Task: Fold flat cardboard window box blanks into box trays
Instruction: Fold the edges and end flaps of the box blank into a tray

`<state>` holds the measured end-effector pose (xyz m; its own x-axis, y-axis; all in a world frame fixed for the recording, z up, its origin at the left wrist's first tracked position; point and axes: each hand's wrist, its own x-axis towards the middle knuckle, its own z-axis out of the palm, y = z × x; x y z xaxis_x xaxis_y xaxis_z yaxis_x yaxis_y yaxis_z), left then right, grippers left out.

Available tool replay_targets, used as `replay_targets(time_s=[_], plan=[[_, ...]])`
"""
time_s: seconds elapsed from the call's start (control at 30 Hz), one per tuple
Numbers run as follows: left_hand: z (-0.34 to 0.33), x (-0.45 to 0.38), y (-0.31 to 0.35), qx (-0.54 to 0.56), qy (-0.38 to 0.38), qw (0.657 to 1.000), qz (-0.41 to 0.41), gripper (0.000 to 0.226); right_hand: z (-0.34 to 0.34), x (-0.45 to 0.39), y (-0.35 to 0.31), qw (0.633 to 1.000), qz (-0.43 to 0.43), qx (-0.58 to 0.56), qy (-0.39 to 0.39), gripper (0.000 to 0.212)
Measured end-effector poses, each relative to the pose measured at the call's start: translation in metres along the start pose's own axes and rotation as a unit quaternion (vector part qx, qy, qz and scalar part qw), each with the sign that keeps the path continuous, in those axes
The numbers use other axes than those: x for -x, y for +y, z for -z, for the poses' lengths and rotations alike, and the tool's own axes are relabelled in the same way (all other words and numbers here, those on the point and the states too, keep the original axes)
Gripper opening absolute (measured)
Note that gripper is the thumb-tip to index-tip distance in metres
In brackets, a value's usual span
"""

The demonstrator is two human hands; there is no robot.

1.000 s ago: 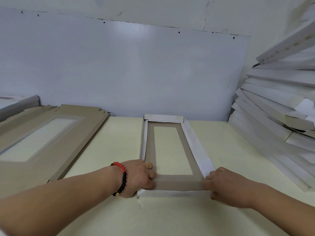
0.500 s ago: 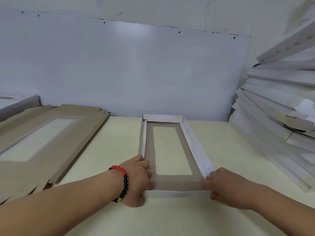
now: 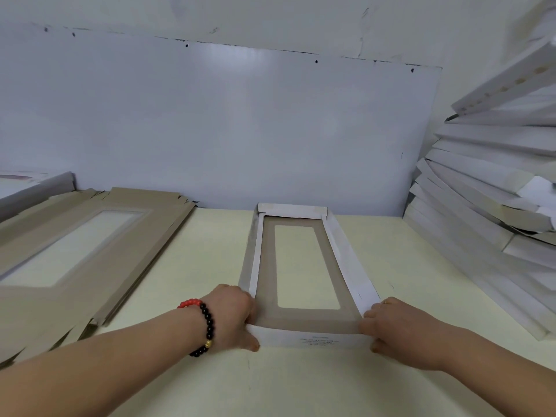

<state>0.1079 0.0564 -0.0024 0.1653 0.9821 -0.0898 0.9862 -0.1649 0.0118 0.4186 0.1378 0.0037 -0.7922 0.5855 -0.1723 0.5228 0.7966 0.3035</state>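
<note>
a pale yellow table (image 3: 301,383) stands against a grey-white wall panel (image 3: 228,127) with small dark marks along its top edge. on the left of the table lies a stack of flat brown window blanks (image 3: 90,251), with the window side up. behind it, at the far left edge, there is a grey-white box (image 3: 36,188). on the right a tall, leaning pile of folded white trays (image 3: 487,206) fills the side of the view. nothing stands between the hands and the work.

in the middle of the table, with its far end close to the wall, lies the half-folded box tray (image 3: 304,266). it has a brown inside, white walls and a clear window in the bottom. the left hand (image 3: 234,314), with a red and black bead bracelet (image 3: 204,326) on the wrist, holds the near left corner with its fingers curled over the wall. the right hand (image 3: 397,329) holds the near right corner in the same way, with the thumb under the front flap.

compared with one second ago, the left hand has moved a little back and outward along the corner. the front wall now stands more upright and shows small printed text. the right hand has stayed almost in the same place.
</note>
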Motion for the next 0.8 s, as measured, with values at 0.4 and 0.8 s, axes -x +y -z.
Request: replay_targets(time_s=[0.4,0.8], plan=[[-0.004,0.008,0.012,-0.1,0.031,0.993,-0.057,0.018,-0.001,-0.002,0.0,1.0,-0.004,0.004,-0.004,0.024],[-0.028,0.0,0.083,-0.114,0.095,0.986,-0.08,0.024,0.003,-0.013,-0.034,1.0,-0.015,0.008,0.006,0.025]])
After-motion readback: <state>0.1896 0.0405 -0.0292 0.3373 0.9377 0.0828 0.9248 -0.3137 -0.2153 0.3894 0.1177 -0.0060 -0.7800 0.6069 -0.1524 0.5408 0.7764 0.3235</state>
